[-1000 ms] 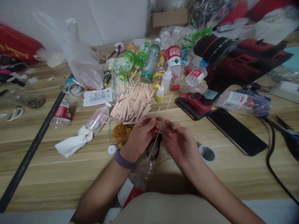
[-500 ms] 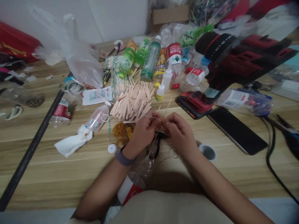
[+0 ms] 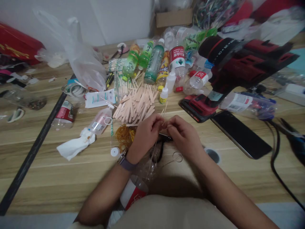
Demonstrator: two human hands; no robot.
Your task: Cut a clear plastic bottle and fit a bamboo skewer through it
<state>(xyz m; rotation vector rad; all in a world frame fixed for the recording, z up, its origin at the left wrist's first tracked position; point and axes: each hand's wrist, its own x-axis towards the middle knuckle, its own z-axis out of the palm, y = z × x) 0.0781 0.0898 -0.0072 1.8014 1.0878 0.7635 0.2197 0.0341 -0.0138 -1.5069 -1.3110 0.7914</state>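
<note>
My left hand (image 3: pixel 149 131) is closed, its thumb and fingers pinching thin wooden sticks (image 3: pixel 165 108) whose tips poke up past the fingers. My right hand (image 3: pixel 183 135) meets it there, also closed in a pinch at the same sticks; the exact contact is hidden by the fingers. Below the hands, the sticks run down toward a clear plastic bottle (image 3: pixel 147 170). A cut bottle piece with a red and white label (image 3: pixel 135 192) lies near my body. A black-handled tool (image 3: pixel 164 137) is partly covered by my hands. Brownish rubber bands (image 3: pixel 122 135) lie beside my left wrist.
Flat wooden craft sticks (image 3: pixel 135 106) are heaped beyond my hands, with several drink bottles (image 3: pixel 154 63) behind. On the right stand a red cordless drill (image 3: pixel 221 70) and a black phone (image 3: pixel 240 133). A dark bar (image 3: pixel 35 143) crosses the left side.
The tips of the sticks have dropped lower and shifted left, showing less above my fingers. My hands have drawn slightly closer together, and a thin pale strand near the left fingers no longer shows.
</note>
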